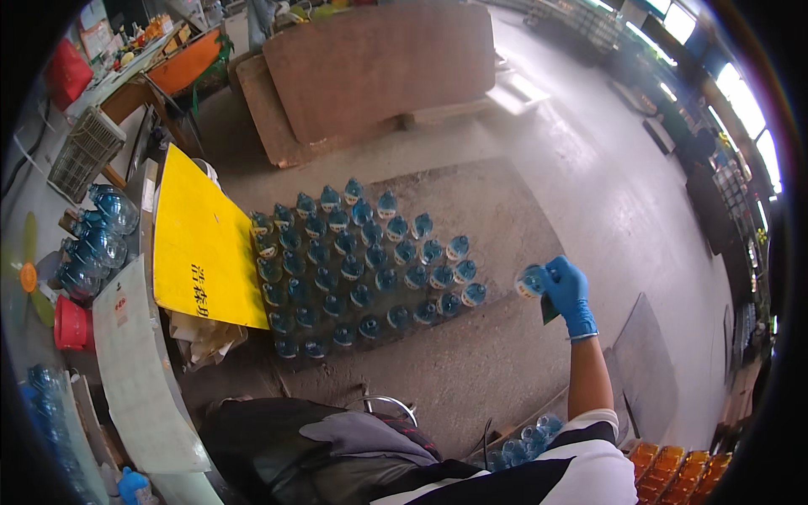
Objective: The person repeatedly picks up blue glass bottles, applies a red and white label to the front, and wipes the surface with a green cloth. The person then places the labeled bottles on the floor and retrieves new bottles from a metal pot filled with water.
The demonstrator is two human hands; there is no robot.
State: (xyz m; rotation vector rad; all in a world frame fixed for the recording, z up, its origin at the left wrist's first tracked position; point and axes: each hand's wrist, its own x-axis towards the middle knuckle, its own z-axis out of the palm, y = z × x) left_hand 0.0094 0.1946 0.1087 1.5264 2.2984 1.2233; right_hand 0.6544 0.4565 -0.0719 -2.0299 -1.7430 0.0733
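My right hand (567,295), in a blue glove, reaches out to the right with its fingers closed on a round, see-through blue bottle (530,283) with a pale label. A small dark green piece (550,310) shows just under the fingers; I cannot tell what it is. To the left of that hand, many similar blue bottles (352,267) stand in rows on a low, dark board (497,202). The held bottle is apart from the rows. My left hand is not in view.
A yellow board (206,244) borders the rows on the left, beside a white-topped bench (139,370). More blue bottles (105,227) crowd the left side; others (526,442) lie below my right arm near orange items (677,471). Large brown panels (383,71) lean at the back.
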